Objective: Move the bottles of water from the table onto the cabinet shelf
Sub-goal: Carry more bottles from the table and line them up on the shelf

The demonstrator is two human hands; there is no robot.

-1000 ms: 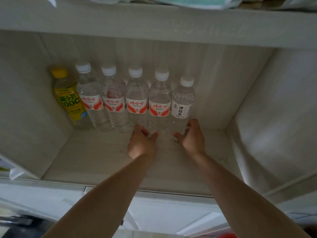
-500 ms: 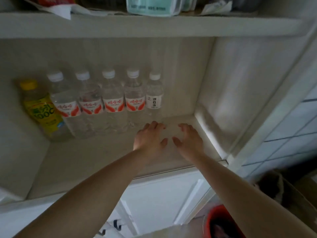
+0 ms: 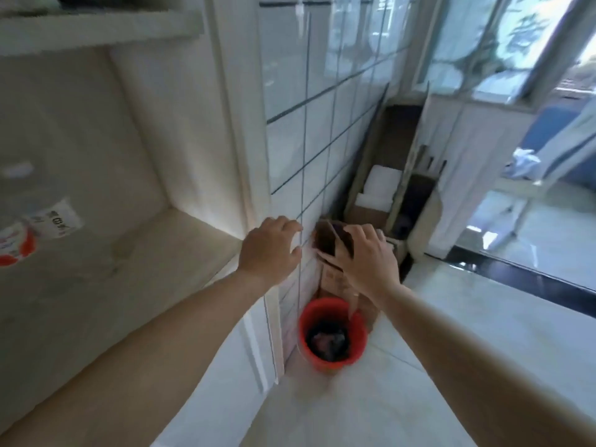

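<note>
Left hand (image 3: 269, 250): held out in the air past the right end of the cabinet shelf (image 3: 145, 253), in front of the tiled wall (image 3: 300, 130); fingers loosely bent, nothing in it.
Right hand (image 3: 364, 256): out beside the left hand, apart from it, palm down with the fingers spread and slightly bent; it holds nothing, and cardboard boxes (image 3: 335, 275) show behind and below it.
Bottles of water (image 3: 35, 221): only the blurred edge of the row shows at the far left of the shelf, a white label with dark characters and a red-and-white label next to it; they stand toward the back of the shelf, well apart from both hands.
Cabinet shelf: pale wood-look board, bare across its right half up to the side panel.
Floor: a red bucket (image 3: 332, 333) with something dark inside stands in the corner under the hands, by the wall.
Beyond: glass doors (image 3: 516, 75) at the right.
</note>
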